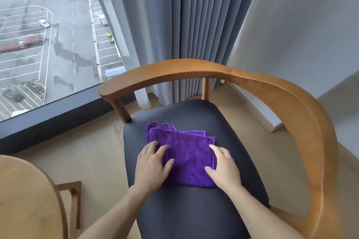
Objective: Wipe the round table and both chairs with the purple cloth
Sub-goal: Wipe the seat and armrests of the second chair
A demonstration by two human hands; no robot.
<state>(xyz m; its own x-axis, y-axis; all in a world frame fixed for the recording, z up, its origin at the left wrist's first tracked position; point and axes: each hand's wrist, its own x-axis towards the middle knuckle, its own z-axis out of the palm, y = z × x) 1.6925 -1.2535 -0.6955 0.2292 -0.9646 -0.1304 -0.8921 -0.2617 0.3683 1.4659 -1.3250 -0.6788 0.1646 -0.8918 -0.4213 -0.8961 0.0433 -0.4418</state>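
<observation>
A folded purple cloth (184,151) lies flat on the black padded seat (194,209) of a wooden armchair (291,103) with a curved backrest. My left hand (152,165) rests palm down on the cloth's left edge, fingers spread. On the cloth's right edge my right hand (223,167) presses flat in the same way. Neither hand grips the cloth. The round wooden table (25,200) shows at the lower left; its far part is out of frame. No other chair is in view.
A floor-to-ceiling window (48,44) at the left looks down on a car park. Grey curtains (194,25) hang behind the chair, and a white wall (310,35) is at the right. A wooden table support (71,200) stands under the table edge. Beige floor surrounds the chair.
</observation>
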